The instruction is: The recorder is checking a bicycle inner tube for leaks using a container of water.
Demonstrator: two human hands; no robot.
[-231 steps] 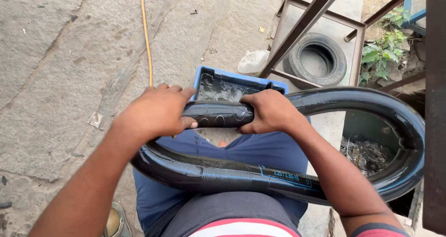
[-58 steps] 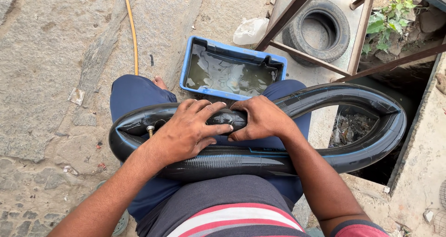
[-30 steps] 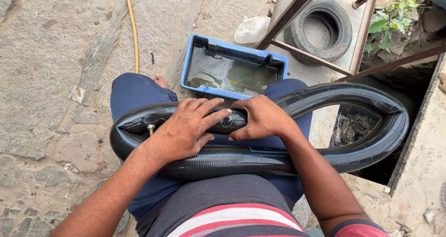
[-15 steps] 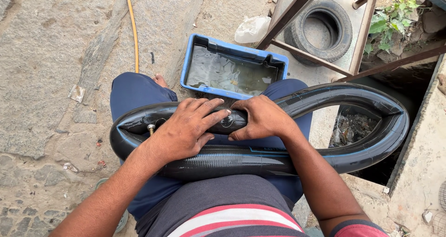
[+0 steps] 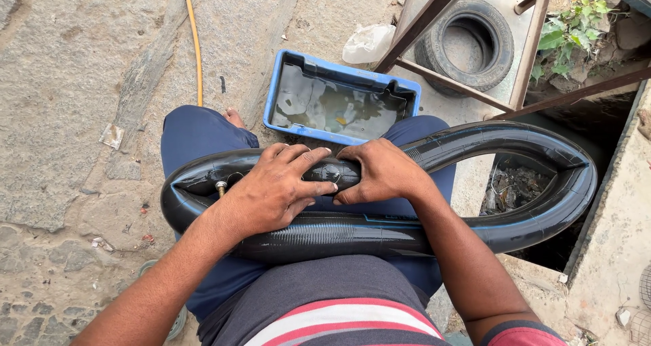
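Holding black inner tube (image 5: 515,143), blue tray (image 5: 285,68) of murky water (image 5: 325,105)

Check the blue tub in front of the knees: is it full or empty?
Partly full. The blue tub stands upright on the stone ground, and murky water with reflections covers its bottom, well below the rim.
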